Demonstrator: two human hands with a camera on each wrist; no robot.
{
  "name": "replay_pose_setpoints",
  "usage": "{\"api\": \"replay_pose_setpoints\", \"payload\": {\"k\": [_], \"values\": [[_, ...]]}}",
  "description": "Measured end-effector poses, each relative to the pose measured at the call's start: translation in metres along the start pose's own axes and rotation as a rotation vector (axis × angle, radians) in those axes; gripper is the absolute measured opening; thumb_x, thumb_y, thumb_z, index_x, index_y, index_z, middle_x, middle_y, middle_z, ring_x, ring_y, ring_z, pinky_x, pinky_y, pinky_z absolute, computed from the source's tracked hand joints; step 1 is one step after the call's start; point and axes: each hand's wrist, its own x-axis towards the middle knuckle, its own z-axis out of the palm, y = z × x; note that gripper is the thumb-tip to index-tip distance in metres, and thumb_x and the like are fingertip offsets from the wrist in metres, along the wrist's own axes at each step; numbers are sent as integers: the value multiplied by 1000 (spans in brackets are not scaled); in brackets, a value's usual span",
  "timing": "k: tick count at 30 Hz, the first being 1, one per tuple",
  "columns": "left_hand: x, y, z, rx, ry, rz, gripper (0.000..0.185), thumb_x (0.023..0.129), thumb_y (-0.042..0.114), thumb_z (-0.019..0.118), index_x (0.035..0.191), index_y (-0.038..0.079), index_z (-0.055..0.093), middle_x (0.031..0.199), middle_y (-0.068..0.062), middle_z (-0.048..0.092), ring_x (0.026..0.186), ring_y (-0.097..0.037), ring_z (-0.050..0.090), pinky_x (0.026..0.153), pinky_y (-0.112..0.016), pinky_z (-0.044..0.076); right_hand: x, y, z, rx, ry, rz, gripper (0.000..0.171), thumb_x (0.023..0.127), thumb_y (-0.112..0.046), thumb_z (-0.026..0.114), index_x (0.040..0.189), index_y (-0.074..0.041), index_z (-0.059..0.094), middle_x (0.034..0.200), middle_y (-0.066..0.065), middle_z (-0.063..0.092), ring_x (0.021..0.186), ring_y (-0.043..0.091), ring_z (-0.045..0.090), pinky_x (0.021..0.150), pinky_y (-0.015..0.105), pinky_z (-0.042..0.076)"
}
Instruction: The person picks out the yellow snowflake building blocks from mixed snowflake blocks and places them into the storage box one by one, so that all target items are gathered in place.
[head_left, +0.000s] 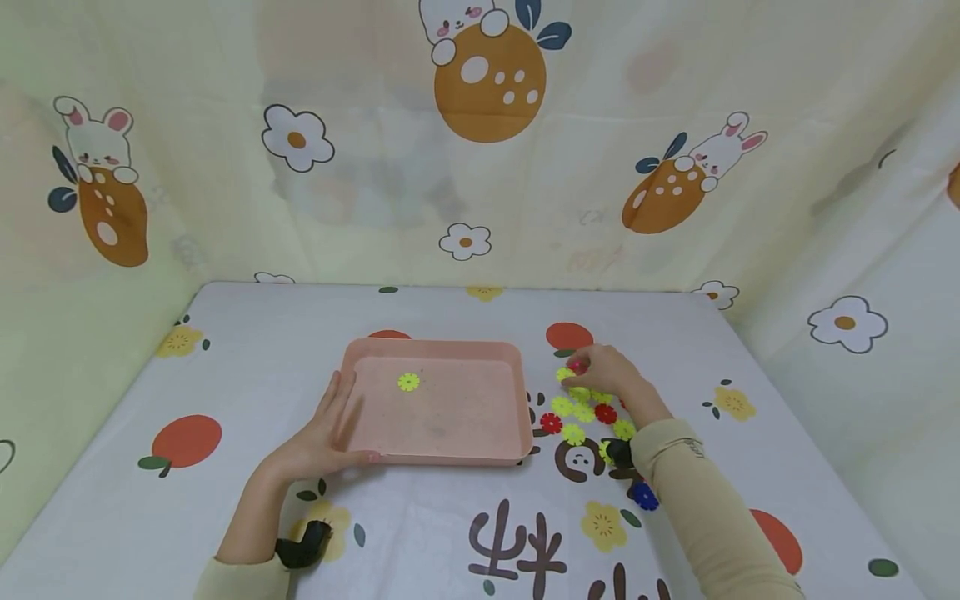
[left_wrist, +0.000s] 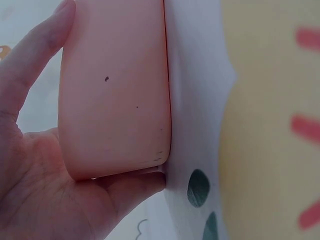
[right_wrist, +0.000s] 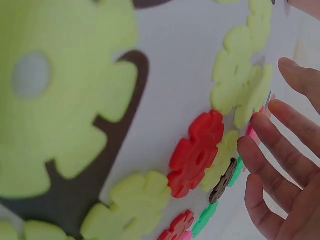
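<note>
My left hand rests at the left front corner of a shallow pink tray, its fingers along the left wall and its thumb along the front one. One yellow flower-shaped plastic disc lies inside the tray. To the tray's right, my right hand reaches over a loose spread of similar discs, several of them yellow. In the right wrist view its fingertips are spread right at a tilted yellow disc. Nearby lies a red disc, partly over a yellow one.
A blue disc lies by the right sleeve. Another red disc sits close to the tray's right side. A patterned white cloth covers the table, with a printed curtain behind it. Black cameras are strapped to both wrists.
</note>
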Motion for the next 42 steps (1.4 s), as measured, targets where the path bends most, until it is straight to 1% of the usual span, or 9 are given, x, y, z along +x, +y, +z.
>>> {"api": "replay_pose_setpoints", "payload": {"k": [4,11,18,22,27,32,37,42], "values": [[-1,1,0,-2,1,-2,118,69,43,77,147,25,-10,150,-15,-18,135,-40,-7,99,-65,14,3,-2,3,-30,-3,13,44,75,-30,75,108,-3,65,82,5,59,79,23,51,67,34,46],[-2,0,0,5,4,3,117,69,44,77,147,23,-9,150,-16,-18,135,-40,-7,100,-64,14,7,-3,8,-76,0,65,45,74,-31,77,109,-6,65,81,4,60,78,22,52,66,34,46],[-1,-1,0,10,3,6,117,69,44,76,147,24,-9,150,-16,-17,136,-40,-7,100,-64,15,8,-3,9,-82,6,69,42,75,-28,76,107,-4,65,77,4,57,75,21,51,62,32,44],[-1,-1,1,1,3,1,117,69,44,77,147,26,-9,150,-15,-18,136,-40,-6,100,-64,15,9,-2,10,-80,12,61,39,75,-27,76,103,-3,66,75,4,56,74,21,50,61,31,43],[-2,-1,0,-5,2,-12,116,69,46,76,147,28,-8,150,-13,-18,135,-41,-4,99,-64,15,11,-2,11,-76,18,57,36,74,-26,76,99,-2,66,77,4,57,75,21,51,62,32,44],[-2,0,0,-1,3,-13,116,69,45,76,147,27,-8,150,-13,-17,136,-41,-5,99,-64,15,11,-3,11,-70,12,47,35,75,-25,76,98,-1,65,78,5,57,76,21,51,65,33,44],[-2,0,0,-6,3,-5,116,69,45,77,147,27,-8,150,-14,-17,135,-41,-5,99,-65,15,10,-2,12,-110,25,26,36,75,-28,75,96,-1,65,76,4,57,74,21,51,64,33,44],[-1,1,0,-6,3,-11,117,69,44,77,147,27,-8,150,-13,-18,135,-41,-5,98,-66,15,10,-3,12,-139,44,4,37,74,-31,75,94,0,66,74,4,57,72,20,51,63,32,45]]}}
